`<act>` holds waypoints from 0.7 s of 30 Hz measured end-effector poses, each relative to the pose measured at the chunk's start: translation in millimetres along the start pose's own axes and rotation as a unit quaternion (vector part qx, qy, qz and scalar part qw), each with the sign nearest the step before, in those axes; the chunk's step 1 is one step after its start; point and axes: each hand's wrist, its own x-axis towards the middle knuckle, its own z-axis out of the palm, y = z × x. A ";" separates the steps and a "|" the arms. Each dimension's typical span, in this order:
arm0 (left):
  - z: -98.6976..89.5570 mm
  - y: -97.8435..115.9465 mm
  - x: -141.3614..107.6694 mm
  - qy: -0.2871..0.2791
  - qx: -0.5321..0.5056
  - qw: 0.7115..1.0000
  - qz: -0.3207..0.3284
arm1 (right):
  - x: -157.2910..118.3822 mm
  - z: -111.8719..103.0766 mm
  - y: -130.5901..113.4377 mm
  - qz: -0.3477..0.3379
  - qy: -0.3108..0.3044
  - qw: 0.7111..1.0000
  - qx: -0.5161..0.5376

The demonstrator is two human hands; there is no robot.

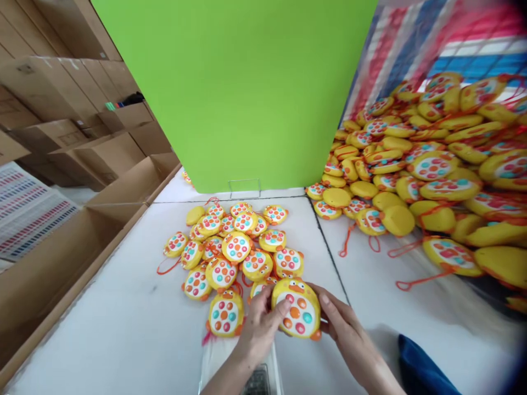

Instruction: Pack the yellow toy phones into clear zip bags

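Observation:
A yellow duck-shaped toy with pink, orange and teal round buttons on a white belly is held between my two hands, face up. My left hand grips its left side, the thumb lying over the buttons. On its right edge, the fingers of my right hand are closed round the rim, partly hidden behind it. Beyond my hands lies a pile of similar duck toys, some with orange cord loops. One more duck toy rests just left of my left hand.
A big heap of duck toys fills the right side. A green board stands upright at the back of the white table. Open cardboard boxes flank the left edge. Dark blue cloth lies at lower right.

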 end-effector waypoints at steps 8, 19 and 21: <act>-0.5 -11.3 -2.4 0.042 -0.049 0.998 -0.016 | -3.1 2.3 17.3 -0.053 -0.011 0.998 0.013; -7.4 -18.2 -9.8 0.105 -0.042 0.990 -0.080 | 6.3 10.6 17.0 -0.074 0.012 0.996 -0.050; -3.4 -10.0 -10.3 0.054 -0.009 0.997 -0.060 | 6.0 17.5 17.5 -0.090 0.038 0.994 -0.057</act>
